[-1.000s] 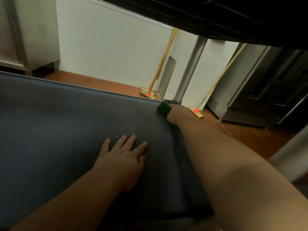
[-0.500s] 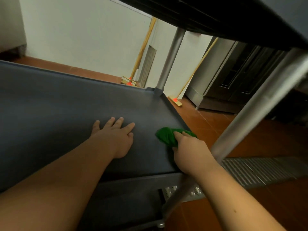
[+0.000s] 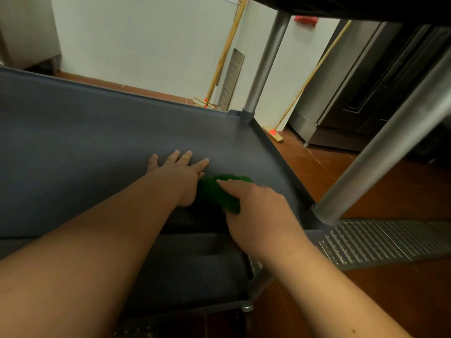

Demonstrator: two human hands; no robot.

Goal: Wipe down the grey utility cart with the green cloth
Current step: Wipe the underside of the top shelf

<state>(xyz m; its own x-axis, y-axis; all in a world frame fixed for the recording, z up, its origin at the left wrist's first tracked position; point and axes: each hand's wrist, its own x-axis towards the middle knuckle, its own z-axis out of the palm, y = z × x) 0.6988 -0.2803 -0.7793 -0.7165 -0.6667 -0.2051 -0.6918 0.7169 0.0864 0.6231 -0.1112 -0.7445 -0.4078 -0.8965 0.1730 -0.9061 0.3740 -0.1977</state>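
Terracotta floor tiles ran beneath the grey plastic utility cart. On its middle shelf the left hand lay flat, fingers spread. Just beside it, nearer the shelf's front edge, the right hand clutched the bunched green cloth, partly hidden under its fingers.
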